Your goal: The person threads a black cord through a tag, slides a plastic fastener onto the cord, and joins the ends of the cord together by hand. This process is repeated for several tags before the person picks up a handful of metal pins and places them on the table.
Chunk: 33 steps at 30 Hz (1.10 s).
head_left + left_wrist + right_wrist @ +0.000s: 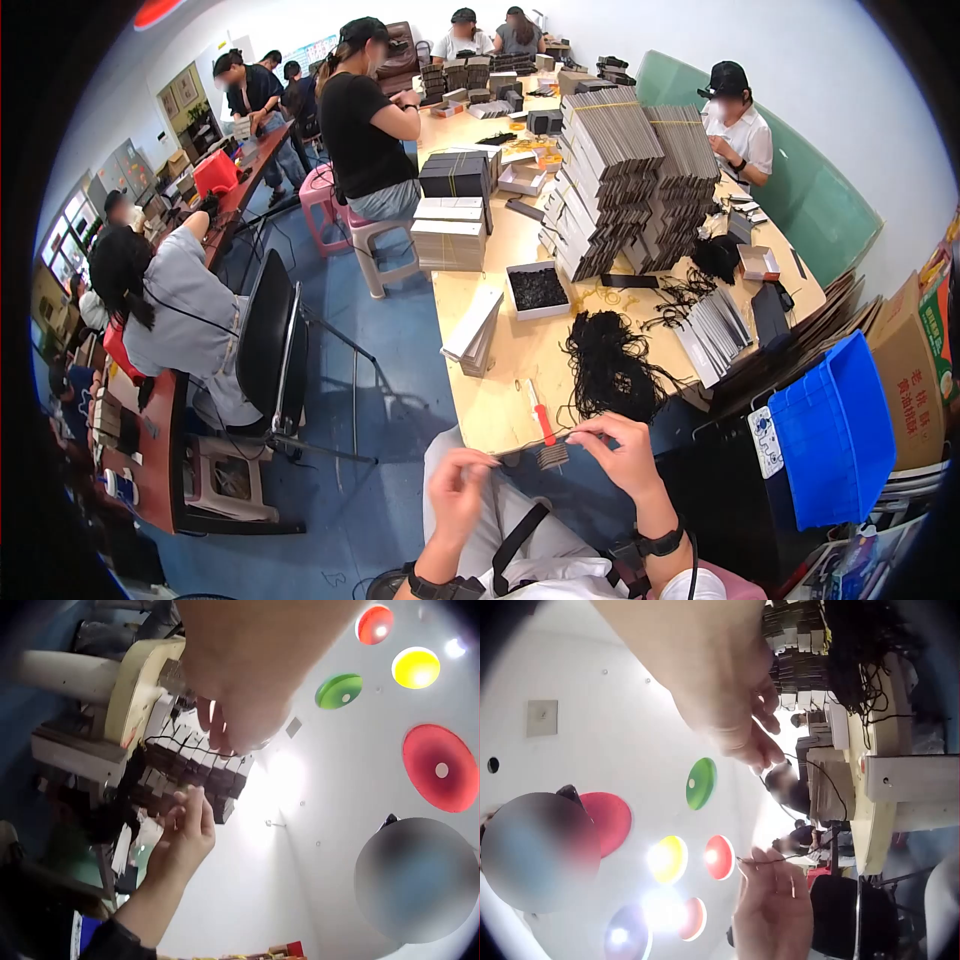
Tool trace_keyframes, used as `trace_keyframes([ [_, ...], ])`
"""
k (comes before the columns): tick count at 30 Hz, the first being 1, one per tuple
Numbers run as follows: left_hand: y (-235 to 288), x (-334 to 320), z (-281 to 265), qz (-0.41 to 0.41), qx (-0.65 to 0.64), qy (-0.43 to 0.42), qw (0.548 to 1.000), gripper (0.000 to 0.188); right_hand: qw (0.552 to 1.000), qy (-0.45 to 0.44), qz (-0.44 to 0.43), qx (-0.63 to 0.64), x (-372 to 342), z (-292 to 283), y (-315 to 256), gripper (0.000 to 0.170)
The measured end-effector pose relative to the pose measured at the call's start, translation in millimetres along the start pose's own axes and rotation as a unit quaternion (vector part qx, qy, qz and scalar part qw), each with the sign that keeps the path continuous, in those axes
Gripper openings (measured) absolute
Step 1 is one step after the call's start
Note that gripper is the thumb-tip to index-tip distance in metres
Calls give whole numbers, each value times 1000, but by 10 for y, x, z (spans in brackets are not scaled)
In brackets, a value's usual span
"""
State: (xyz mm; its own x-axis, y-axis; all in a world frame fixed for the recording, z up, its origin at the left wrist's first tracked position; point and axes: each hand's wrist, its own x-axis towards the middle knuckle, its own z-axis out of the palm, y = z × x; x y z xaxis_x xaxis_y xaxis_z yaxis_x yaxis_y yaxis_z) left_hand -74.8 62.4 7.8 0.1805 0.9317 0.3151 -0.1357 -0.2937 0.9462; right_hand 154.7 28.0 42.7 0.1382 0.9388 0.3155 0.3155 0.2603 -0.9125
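A thin black cord (845, 799) runs in a loose loop between my two hands, above my lap at the table's near edge. My right hand (618, 455) pinches one part of it between thumb and fingertips. My left hand (460, 492) pinches the other end; in the right wrist view the cord tip pokes out past its fingertips (756, 859). Just beyond the hands, a slim red-and-white tool (543, 420) lies at the table edge. A heap of black cords (612, 365) spreads behind my right hand.
On the table (480, 400) stand a white box of small black pieces (538, 290), tall stacks of grey boards (610, 160) and pale boxes (448, 245). A blue crate (835, 430) is at the right. Several people sit or stand around, one in black (360, 120) by the table.
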Motion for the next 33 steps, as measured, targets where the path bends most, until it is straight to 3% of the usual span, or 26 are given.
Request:
trace_keyframes([
  [1, -25, -68, 44, -37, -35, -58, 997, 7, 986, 31, -54, -152, 14, 20, -30, 10],
  [2, -45, -111, 105, -72, -71, -116, 988, 6, 968, 41, -108, -221, 37, 43, -23, 7],
  [3, -38, -130, 186, -74, -71, -115, 988, 6, 969, 39, -107, -221, 29, 65, -56, 7],
  [5, -11, -156, 356, -196, -209, -154, 946, 8, 966, 14, -122, -229, -17, 88, -140, 10],
  [6, -18, -163, 425, -197, -209, -154, 945, 8, 960, -5, -134, -245, -67, 86, -116, 11],
  [8, -44, -162, 506, -248, -354, -92, 897, 10, 959, -32, -125, -251, -175, 84, -111, 11],
  [11, -132, -139, 459, -299, -396, -73, 865, 11, 963, -53, -116, -236, -341, 96, -46, 10],
  [13, -125, -117, 457, -296, -383, -75, 872, 10, 983, -59, -74, -156, -453, 89, 37, 10],
  [14, -97, -99, 458, -267, -340, -81, 898, 9, 992, -58, -16, -108, -512, 82, 44, 8],
  [15, -73, -86, 449, -236, -295, -86, 922, 8, 993, -56, -15, -107, -577, 82, 79, 8],
  [16, -59, -78, 432, -237, -293, -87, 922, 8, 996, -66, 14, -55, -638, 83, 139, 7],
  [18, -45, -91, 385, -217, -224, -172, 934, 6, 995, -84, 37, 38, -717, 75, 272, 14],
  [19, -53, -102, 362, -220, -224, -172, 934, 6, 995, -83, 40, 39, -737, 80, 305, 14],
  [21, -73, -111, 322, -169, -150, -302, 926, 6, 973, -14, 109, 201, -693, 89, 316, 20],
  [23, -44, -98, 320, -163, -115, -338, 920, 7, 959, -38, 123, 253, -587, 53, 282, 22],
  [25, -45, -112, 315, -184, -95, -370, 906, 7, 947, -159, 144, 237, -512, 43, 329, 18],
  [29, -62, -194, 357, -231, -136, -330, 905, 6, 927, -166, 132, 309, -501, 121, 386, 4],
  [32, -39, -215, 390, -252, -155, -257, 920, 5, 916, -130, 173, 337, -524, 70, 367, 4],
  [33, -31, -177, 371, -198, -55, -252, 946, 5, 916, -138, 166, 339, -533, 12, 375, 6],
])
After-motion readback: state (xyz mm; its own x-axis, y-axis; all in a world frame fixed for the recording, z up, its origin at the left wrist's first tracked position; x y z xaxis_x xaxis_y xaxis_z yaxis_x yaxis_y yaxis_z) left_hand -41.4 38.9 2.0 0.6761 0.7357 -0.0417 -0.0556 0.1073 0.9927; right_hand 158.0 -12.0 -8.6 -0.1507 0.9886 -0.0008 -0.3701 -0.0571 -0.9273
